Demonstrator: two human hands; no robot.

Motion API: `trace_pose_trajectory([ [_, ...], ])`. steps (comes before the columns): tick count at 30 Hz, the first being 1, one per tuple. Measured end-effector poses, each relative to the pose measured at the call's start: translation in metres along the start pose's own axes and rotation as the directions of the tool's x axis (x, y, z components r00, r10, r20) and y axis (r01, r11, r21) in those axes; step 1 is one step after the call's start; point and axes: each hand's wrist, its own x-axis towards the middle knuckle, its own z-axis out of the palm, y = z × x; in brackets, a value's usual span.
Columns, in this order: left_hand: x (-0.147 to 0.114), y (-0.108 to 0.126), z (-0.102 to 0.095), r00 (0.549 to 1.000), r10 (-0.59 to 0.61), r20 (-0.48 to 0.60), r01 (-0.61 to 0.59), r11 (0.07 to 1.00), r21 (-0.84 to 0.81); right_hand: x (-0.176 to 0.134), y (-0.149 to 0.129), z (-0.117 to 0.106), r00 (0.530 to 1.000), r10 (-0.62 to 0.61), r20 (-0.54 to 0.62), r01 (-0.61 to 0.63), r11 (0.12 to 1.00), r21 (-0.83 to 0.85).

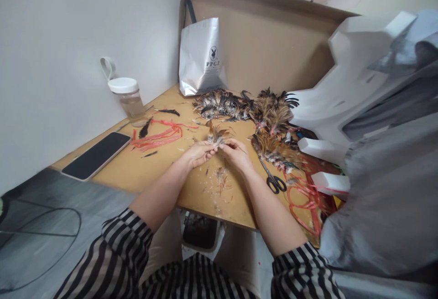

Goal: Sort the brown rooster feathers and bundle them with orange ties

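A small bunch of brown and grey feathers (218,135) is pinched between my two hands above the middle of the table. My left hand (201,153) grips its base from the left, fingers curled. From the other side my right hand (237,153) closes on the same base with thumb and fingers. Loose fluff and feather scraps (221,180) lie on the tabletop below. To the right of my right hand are scissors (273,181) with black handles, their blades partly against a brown feather bundle (278,151).
Feather piles (222,104) line the back. Red plastic strips (162,135) lie left, with more red strips (304,198) at right. A phone (97,155), a lidded bottle (130,103) and a silver bag (200,57) stand or lie around. White plastic framework (321,107) borders the right. Below is a bin (201,233).
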Motion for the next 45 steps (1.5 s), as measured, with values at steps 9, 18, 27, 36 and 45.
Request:
trace_pose_trajectory([
  [9,0.0,-0.004,0.004,0.987,0.162,-0.013,-0.153,0.956,0.249,0.003,0.01,-0.002,0.994,0.08,-0.077,-0.089,0.99,-0.114],
  [18,0.0,-0.003,0.003,0.99,0.142,-0.015,-0.136,0.967,0.217,0.002,0.007,0.003,0.995,0.067,-0.08,-0.068,0.998,-0.005],
  [27,-0.001,-0.002,0.003,0.993,0.12,-0.019,-0.115,0.978,0.172,0.002,0.007,0.002,0.991,0.087,-0.099,-0.086,0.996,0.014],
  [36,-0.001,0.0,0.0,0.997,0.062,0.054,-0.063,0.998,0.012,-0.001,0.003,0.001,0.998,0.048,-0.04,-0.046,0.998,0.038],
  [45,-0.003,0.004,-0.006,0.969,-0.107,0.223,0.136,0.983,-0.123,-0.003,-0.011,-0.007,0.988,0.006,0.151,-0.023,0.994,0.11],
])
